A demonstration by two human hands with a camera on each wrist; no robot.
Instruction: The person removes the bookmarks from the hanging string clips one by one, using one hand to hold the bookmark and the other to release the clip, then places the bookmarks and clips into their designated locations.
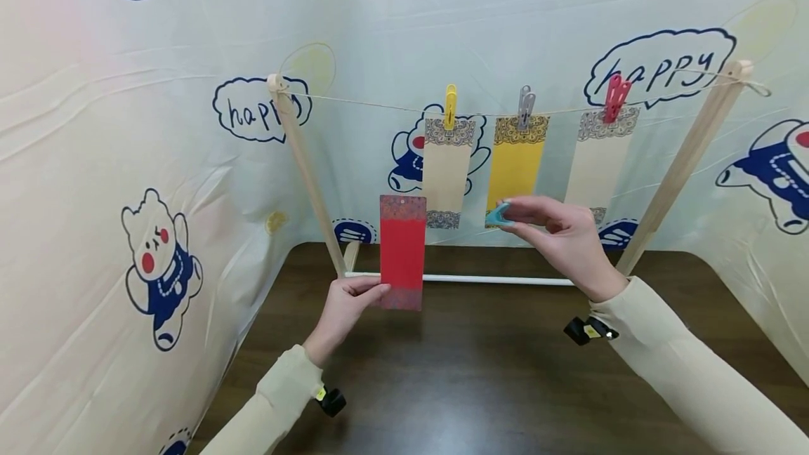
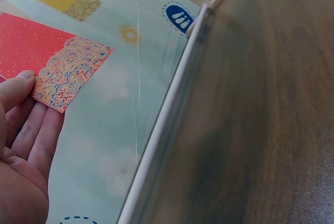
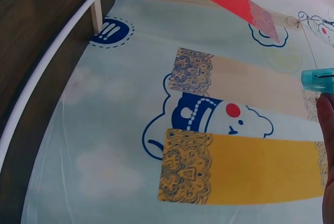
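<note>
Red card stock, a long bookmark-like red strip [image 1: 402, 251] with patterned bands at both ends, stands upright in the left hand [image 1: 344, 307], which pinches its lower left corner between thumb and fingers; the left wrist view shows the thumb [image 2: 15, 91] lying on the patterned end while the other fingers lie fairly straight behind it. The strip is held in front of a small wooden drying rack [image 1: 310, 174], above the dark wooden table [image 1: 474, 385] and to the left of the hanging pieces. The right hand [image 1: 562, 234] is raised near the middle of the rack and pinches a teal clothespin [image 1: 498, 215] between thumb and fingertips, the fingers closed tight on it; whether the pin's mouth is apart cannot be told. On the string [image 1: 366, 104] hang three strips: a cream strip [image 1: 446, 174] under a yellow pin [image 1: 450, 105], a yellow strip [image 1: 515, 167] under a grey pin [image 1: 525, 105], and a second cream strip [image 1: 597, 167] under a red pin [image 1: 615, 97]. Behind everything hangs a printed cartoon backdrop [image 1: 158, 160]
</note>
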